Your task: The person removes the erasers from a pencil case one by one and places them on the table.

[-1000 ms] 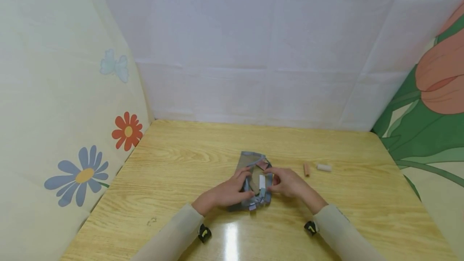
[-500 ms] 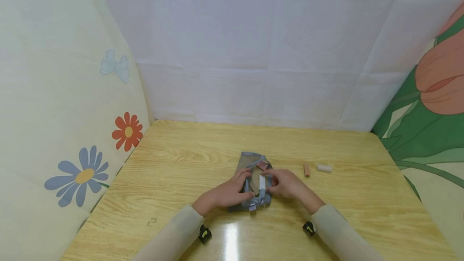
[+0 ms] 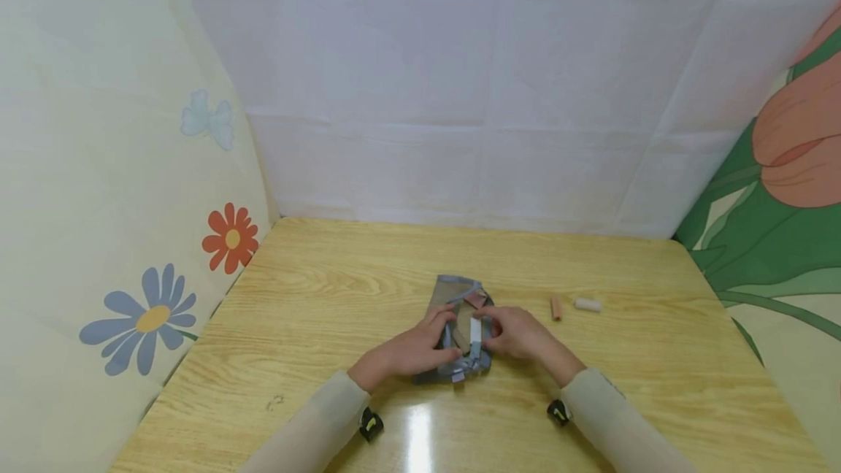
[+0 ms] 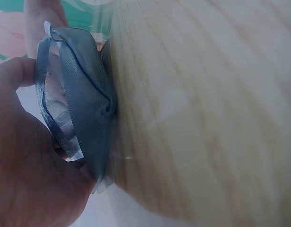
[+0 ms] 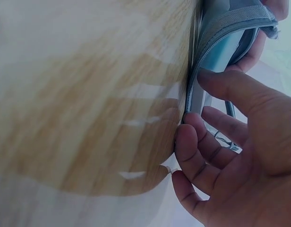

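Note:
A grey-blue mesh zip pouch (image 3: 449,289) lies unzipped on the wooden table, its mouth spread wide. My left hand (image 3: 409,349) grips the pouch's left side, fingers and thumb apart; in the left wrist view the thumb rests at the dark rim. Inside the opening shows a small white and teal block (image 3: 475,333), eraser-like. My right hand (image 3: 522,334) reaches over the pouch's right edge, thumb and index finger at this block; the right wrist view shows the thumb (image 5: 230,87) across the zip edge, with the other fingers curled. A small pinkish piece (image 3: 476,299) lies near the pouch's far end.
Right of the pouch, a short orange-brown cylinder (image 3: 555,308) and a whitish one (image 3: 588,304) lie on the table (image 3: 315,298). A white cloth backdrop (image 3: 394,93) hangs behind, with flower-printed sheets (image 3: 79,166) at both sides.
My right hand has shifted slightly left, its index finger now at the white end of the block. The left hand and the pouch stay in place.

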A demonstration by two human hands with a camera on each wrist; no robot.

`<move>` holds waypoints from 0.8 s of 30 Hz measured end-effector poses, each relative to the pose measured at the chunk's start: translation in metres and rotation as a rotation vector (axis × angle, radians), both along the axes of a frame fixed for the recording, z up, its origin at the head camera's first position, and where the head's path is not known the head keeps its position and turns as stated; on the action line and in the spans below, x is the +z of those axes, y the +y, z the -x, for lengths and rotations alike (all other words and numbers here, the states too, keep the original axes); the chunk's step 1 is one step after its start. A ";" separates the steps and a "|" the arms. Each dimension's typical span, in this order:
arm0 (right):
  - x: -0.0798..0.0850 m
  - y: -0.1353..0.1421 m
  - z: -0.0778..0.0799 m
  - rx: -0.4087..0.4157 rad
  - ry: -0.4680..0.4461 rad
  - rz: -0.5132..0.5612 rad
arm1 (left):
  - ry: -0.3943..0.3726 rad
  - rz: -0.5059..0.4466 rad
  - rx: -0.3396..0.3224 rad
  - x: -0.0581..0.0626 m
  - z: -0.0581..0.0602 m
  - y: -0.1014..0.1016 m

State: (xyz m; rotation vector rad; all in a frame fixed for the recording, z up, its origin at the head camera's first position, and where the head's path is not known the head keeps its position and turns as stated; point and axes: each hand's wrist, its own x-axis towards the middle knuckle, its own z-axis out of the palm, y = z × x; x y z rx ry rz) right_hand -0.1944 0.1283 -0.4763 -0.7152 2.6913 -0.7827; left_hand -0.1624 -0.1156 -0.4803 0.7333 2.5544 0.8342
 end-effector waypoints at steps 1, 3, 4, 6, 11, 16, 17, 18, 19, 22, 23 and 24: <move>0.000 0.000 0.000 0.001 0.002 -0.002 | 0.002 0.000 0.000 0.000 0.000 0.000; 0.000 0.000 0.000 0.001 0.003 -0.004 | 0.003 0.003 0.001 -0.001 0.000 0.000; 0.000 0.000 0.000 0.001 0.005 -0.005 | 0.005 0.004 0.002 -0.001 0.001 0.000; -0.001 0.000 0.000 0.005 0.009 -0.008 | 0.007 0.006 0.002 -0.002 0.001 0.000; -0.001 0.000 0.001 0.016 0.019 -0.013 | 0.008 0.006 0.002 -0.002 0.000 0.000; -0.001 0.000 0.001 0.014 0.014 -0.028 | 0.012 0.004 -0.004 -0.001 0.001 0.001; 0.000 0.000 0.001 0.012 0.011 -0.032 | 0.012 0.003 -0.006 -0.001 0.001 0.001; 0.000 0.000 0.001 0.008 0.006 -0.033 | 0.015 0.001 -0.008 -0.001 0.001 0.001; 0.000 0.000 0.001 0.006 0.002 -0.035 | 0.016 0.000 -0.010 -0.001 0.000 0.001; 0.000 0.000 0.001 0.002 -0.003 -0.036 | 0.025 0.001 -0.013 0.000 0.000 0.001; 0.001 0.000 0.002 0.005 -0.002 -0.035 | 0.027 0.000 -0.014 0.000 0.000 0.001; 0.001 0.000 0.002 0.008 0.002 -0.033 | 0.028 -0.001 -0.015 0.000 0.000 0.001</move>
